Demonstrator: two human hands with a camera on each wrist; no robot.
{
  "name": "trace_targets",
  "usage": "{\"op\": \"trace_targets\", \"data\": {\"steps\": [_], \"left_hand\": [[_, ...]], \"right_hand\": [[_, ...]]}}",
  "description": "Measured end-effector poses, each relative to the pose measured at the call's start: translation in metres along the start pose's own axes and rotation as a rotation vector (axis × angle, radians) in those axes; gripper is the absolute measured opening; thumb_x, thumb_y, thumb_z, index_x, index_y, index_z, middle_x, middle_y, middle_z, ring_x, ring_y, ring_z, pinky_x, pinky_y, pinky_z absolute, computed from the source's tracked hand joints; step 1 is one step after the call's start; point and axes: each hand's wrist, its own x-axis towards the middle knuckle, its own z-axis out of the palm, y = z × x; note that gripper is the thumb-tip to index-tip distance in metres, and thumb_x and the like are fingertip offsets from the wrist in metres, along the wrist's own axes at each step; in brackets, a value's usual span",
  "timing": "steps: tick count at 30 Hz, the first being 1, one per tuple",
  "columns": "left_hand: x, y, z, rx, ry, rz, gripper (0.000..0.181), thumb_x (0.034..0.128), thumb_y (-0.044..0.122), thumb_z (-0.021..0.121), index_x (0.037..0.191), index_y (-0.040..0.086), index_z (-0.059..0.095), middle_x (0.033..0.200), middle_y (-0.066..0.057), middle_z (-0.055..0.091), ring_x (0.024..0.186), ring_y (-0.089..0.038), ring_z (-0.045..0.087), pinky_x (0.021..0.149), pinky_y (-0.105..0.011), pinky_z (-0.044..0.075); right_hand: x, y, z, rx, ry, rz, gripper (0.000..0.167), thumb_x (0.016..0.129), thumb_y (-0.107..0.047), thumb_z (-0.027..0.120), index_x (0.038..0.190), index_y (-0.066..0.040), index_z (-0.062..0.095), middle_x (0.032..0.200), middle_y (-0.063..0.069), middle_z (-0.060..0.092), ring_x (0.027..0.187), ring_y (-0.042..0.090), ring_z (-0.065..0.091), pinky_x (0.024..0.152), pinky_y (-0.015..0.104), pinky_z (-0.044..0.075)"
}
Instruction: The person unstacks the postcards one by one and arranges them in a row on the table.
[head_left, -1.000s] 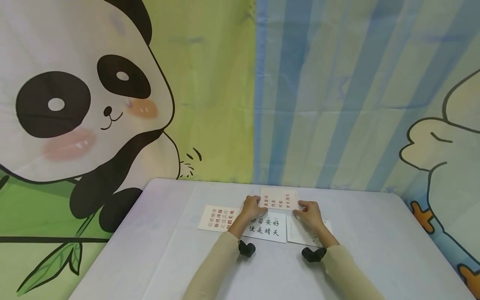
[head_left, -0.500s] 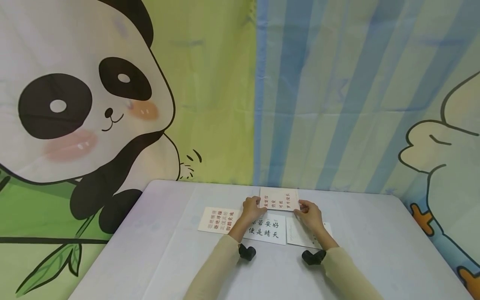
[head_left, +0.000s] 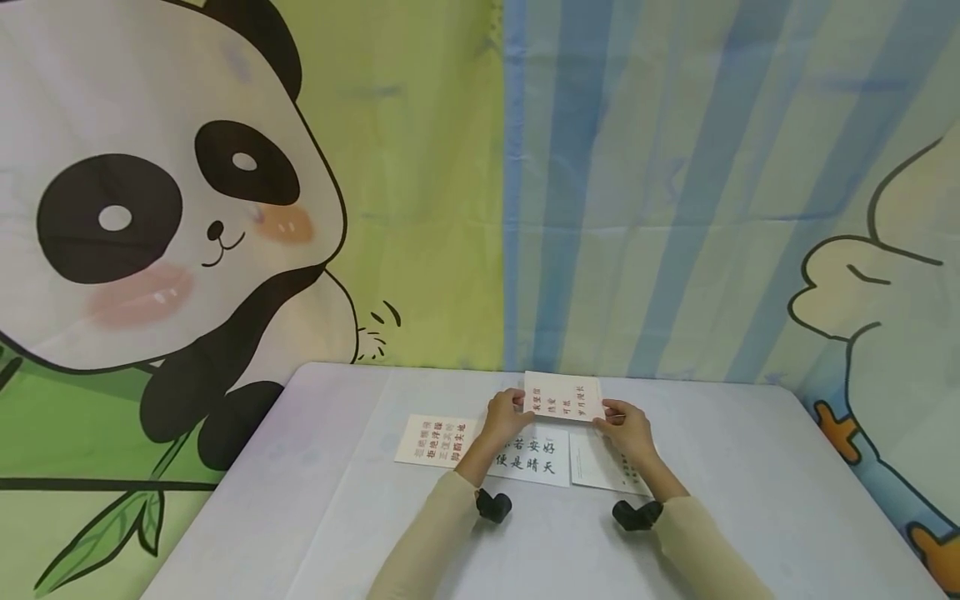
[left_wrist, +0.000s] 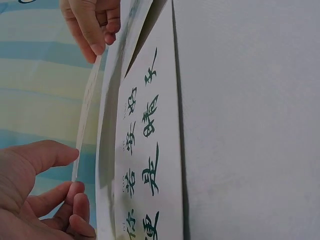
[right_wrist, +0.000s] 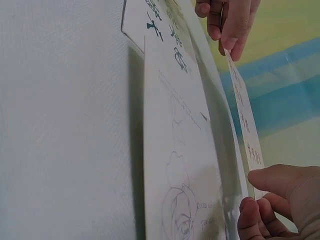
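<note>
Between both hands is a pale card (head_left: 564, 396) with red handwritten characters, raised off the table behind a row of other cards. My left hand (head_left: 504, 417) pinches its left end between thumb and fingers, as the left wrist view shows. The right hand (head_left: 628, 429) pinches the opposite end, its thumb (right_wrist: 280, 179) on the lettered face. Below the hands lies a white card (left_wrist: 150, 130) with large dark characters. Right of it, partly under my right forearm, is a card with a line-drawn rose (right_wrist: 180, 212). To the left lies another red-lettered card (head_left: 429, 439), partly hidden by the left wrist.
The cards lie on a white-covered table (head_left: 360, 533). Close behind its far edge hangs a curtain (head_left: 420, 208) printed with a panda and stripes. Black wrist mounts (head_left: 493, 506) stick out inward from both sleeves.
The held card has moved slightly to the right and tilted, its right end now a little lower. Both hands keep their pinch and move with it. The other cards stay put.
</note>
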Motion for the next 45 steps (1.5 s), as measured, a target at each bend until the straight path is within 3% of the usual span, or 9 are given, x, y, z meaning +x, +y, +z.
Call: {"op": "trace_targets", "data": {"steps": [6,15,25,33,40,45], "left_hand": [[-0.003,0.001,0.001,-0.076,-0.02,0.031,0.039,0.0832,0.001,0.071,0.119,-0.01,0.058,0.102,-0.016,0.061,0.092,-0.027,0.057,0.08,-0.035,0.05],[-0.011,0.002,0.005,-0.084,-0.038,0.022,0.037,0.0815,0.001,0.072,0.116,-0.006,0.06,0.099,-0.01,0.061,0.086,-0.017,0.055,0.074,-0.026,0.048],[-0.023,0.007,0.009,-0.107,-0.056,0.043,0.038,0.08,-0.001,0.073,0.116,-0.005,0.061,0.098,-0.008,0.061,0.082,-0.014,0.053,0.07,-0.023,0.047],[-0.031,0.007,0.018,-0.089,-0.05,0.062,0.038,0.0793,0.002,0.075,0.115,-0.003,0.063,0.096,-0.005,0.063,0.081,-0.01,0.055,0.069,-0.021,0.048],[-0.04,0.012,0.023,-0.136,-0.068,0.062,0.038,0.0796,0.002,0.075,0.115,-0.002,0.063,0.096,-0.005,0.063,0.081,-0.009,0.054,0.068,-0.02,0.046],[-0.044,0.018,0.027,-0.155,-0.078,0.095,0.038,0.0793,0.001,0.076,0.114,-0.002,0.063,0.094,-0.004,0.063,0.081,-0.009,0.055,0.069,-0.019,0.047]], "right_hand": [[-0.005,-0.001,-0.013,0.012,0.017,-0.033,0.042,0.087,-0.003,0.068,0.126,0.01,0.057,0.109,0.024,0.06,0.095,0.031,0.059,0.071,0.022,0.048],[-0.017,0.001,-0.024,0.048,0.031,-0.011,0.044,0.086,-0.003,0.069,0.127,0.009,0.057,0.108,0.023,0.061,0.093,0.028,0.058,0.068,0.015,0.045],[-0.031,0.005,-0.032,0.053,0.053,-0.012,0.043,0.087,-0.006,0.069,0.126,0.008,0.058,0.106,0.021,0.061,0.088,0.021,0.057,0.067,0.016,0.046],[-0.047,0.005,-0.04,0.062,0.069,0.014,0.045,0.086,-0.003,0.068,0.128,0.008,0.057,0.111,0.023,0.059,0.093,0.025,0.058,0.068,0.013,0.045],[-0.057,0.008,-0.05,0.047,0.081,0.016,0.045,0.086,-0.003,0.068,0.128,0.007,0.057,0.111,0.022,0.06,0.09,0.019,0.057,0.069,0.013,0.045],[-0.063,0.011,-0.057,0.037,0.09,0.01,0.045,0.086,-0.003,0.068,0.128,0.008,0.057,0.112,0.023,0.059,0.092,0.021,0.058,0.071,0.012,0.045]]}}
